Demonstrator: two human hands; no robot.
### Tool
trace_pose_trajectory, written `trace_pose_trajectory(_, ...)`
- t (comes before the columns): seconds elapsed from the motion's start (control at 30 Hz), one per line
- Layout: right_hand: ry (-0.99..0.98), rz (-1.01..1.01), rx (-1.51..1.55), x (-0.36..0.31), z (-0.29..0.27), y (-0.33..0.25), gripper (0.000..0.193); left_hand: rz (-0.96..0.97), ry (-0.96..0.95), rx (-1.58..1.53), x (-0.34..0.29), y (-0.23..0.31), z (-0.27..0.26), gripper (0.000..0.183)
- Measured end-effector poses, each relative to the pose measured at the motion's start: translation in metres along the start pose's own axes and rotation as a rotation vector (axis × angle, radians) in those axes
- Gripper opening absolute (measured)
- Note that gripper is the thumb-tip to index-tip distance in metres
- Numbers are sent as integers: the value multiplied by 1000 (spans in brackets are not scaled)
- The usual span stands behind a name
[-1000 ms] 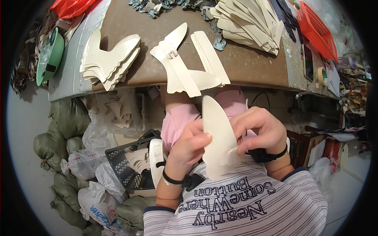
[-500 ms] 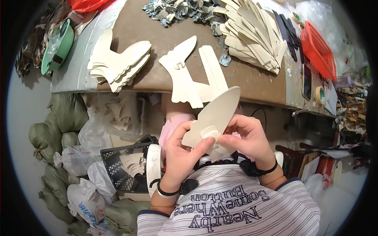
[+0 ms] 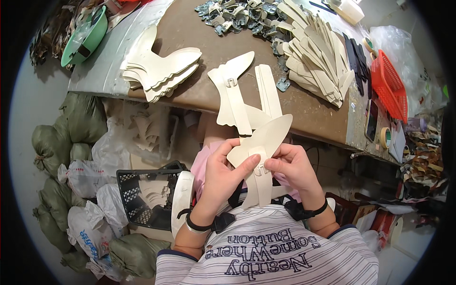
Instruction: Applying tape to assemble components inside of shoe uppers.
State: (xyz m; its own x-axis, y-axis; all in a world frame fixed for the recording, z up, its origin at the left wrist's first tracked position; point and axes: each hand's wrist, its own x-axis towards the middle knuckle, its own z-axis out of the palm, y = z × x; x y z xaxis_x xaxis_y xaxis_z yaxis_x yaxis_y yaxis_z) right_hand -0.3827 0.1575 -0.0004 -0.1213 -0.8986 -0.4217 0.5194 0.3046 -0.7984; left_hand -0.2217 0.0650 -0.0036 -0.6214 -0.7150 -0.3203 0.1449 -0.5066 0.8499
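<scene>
Above my lap, both hands hold a cream leather shoe-upper piece (image 3: 271, 134) with a strap (image 3: 263, 187) and a small metal buckle (image 3: 261, 169) on it. My left hand (image 3: 221, 170) is closed on its left side, thumb pressed on the strap just above the buckle. Closed on the right, my right hand (image 3: 298, 167) has its thumb beside the buckle; the fingers behind the leather are hidden. On the table ahead lie a similar buckled piece (image 3: 224, 95), a few plain straps (image 3: 270, 90) and a stack of cut upper pieces (image 3: 159, 71).
Metal buckles (image 3: 232, 19) and cream straps (image 3: 316, 59) are heaped on the brown table (image 3: 190, 35). A red basket (image 3: 387, 88), tape roll (image 3: 385, 137) and phone (image 3: 372, 121) sit at right, a green basin (image 3: 88, 40) at far left. A black crate (image 3: 142, 216) stands below, beside tied sacks (image 3: 52, 147).
The shoe-upper piece has tilted so its strap and buckle now face up, with its lower end showing. My hands still grip both sides. The whole view has shifted slightly.
</scene>
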Motion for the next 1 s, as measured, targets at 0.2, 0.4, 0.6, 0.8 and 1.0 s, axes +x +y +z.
trace_pose_trajectory(0.2,90,8,153,5,-1,2,21,0,-47,52,-2,0,0,33)
trace_pose_trajectory(0.4,109,-129,-116,-3,4,0,17,158,-61,302,2,-2,2,17)
trace_pose_trajectory(0.6,-42,-135,172,-11,-3,16,20,-11,-205,-138,-6,-9,6,18)
trace_pose_trajectory(0.8,-118,-107,511,-10,3,21,24,-131,-293,-506,-8,-21,12,17)
trace_pose_trajectory(1.0,-168,-45,582,-8,1,21,25,-126,-296,-584,-10,-19,17,18)
